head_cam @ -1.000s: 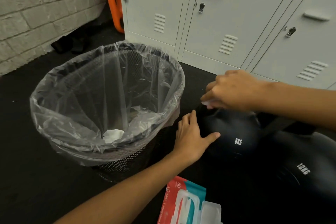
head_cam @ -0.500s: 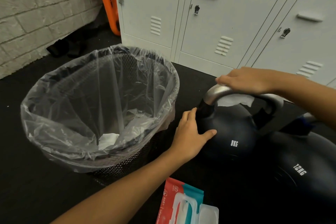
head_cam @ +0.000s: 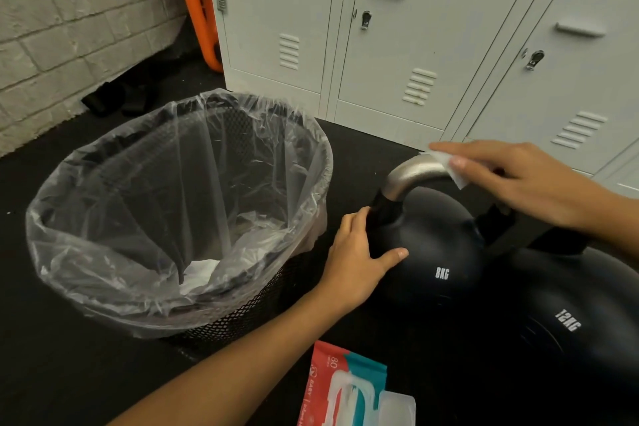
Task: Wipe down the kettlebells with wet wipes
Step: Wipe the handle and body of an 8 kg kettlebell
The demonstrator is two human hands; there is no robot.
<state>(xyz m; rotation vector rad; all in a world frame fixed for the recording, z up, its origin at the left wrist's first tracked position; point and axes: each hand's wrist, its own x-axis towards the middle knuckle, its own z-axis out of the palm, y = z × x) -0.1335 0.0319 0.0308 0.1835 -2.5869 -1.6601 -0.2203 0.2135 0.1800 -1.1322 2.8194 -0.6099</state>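
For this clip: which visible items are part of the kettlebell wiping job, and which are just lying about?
In the job:
8KG kettlebell, steadied by the left hand
wet wipe on its handle under the right hand
12KG kettlebell
wipes pack
lined bin with a used wipe

Lying about:
lockers
orange board
dark items by the wall
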